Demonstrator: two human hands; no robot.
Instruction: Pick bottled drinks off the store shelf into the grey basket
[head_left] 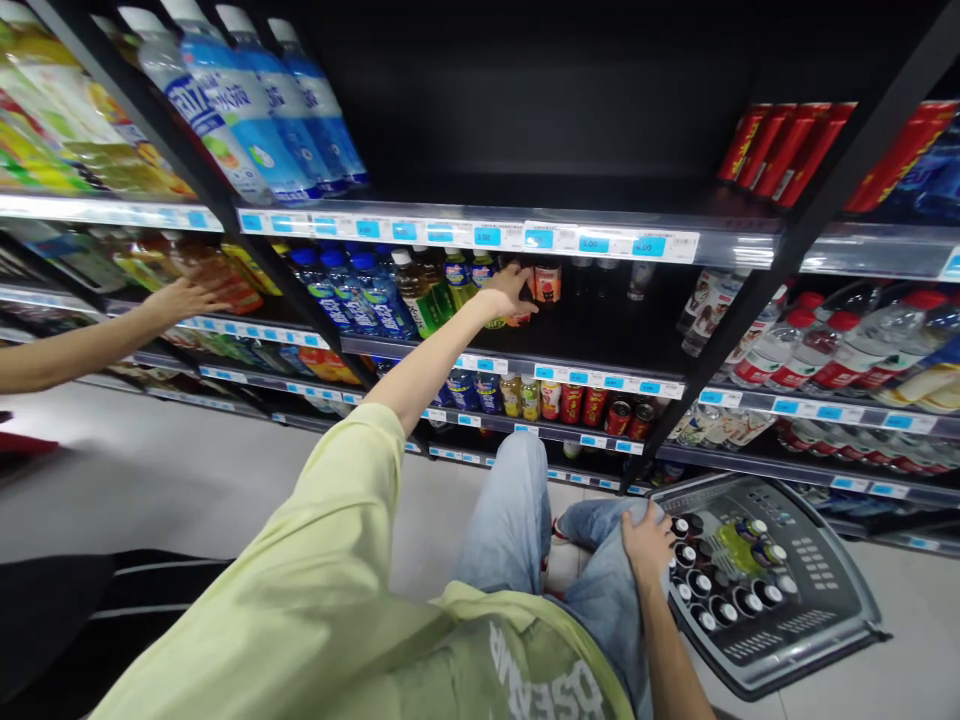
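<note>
My left hand (510,291) reaches onto the middle shelf, its fingers spread. Right beside the fingertips stands a small container with an orange-red label (547,283). Part of another reddish item (519,319) shows below the hand; whether the fingers touch either one is hard to see. Bottles with green-yellow labels (457,278) stand just left of the hand. My right hand (646,545) lies open on my knee, holding nothing. Close to it on the floor is a grey shopping basket (817,640) containing several dark bottles with white caps (724,610) and some yellow-green bottles (739,545).
A shelf edge with price tags (480,234) runs above my left hand. Blue-labelled bottles (277,120) and red boxes (787,150) stand on the upper shelf. At left, another person's arm (112,335) reaches into the shelves. A black upright (795,190) divides the shelving at right.
</note>
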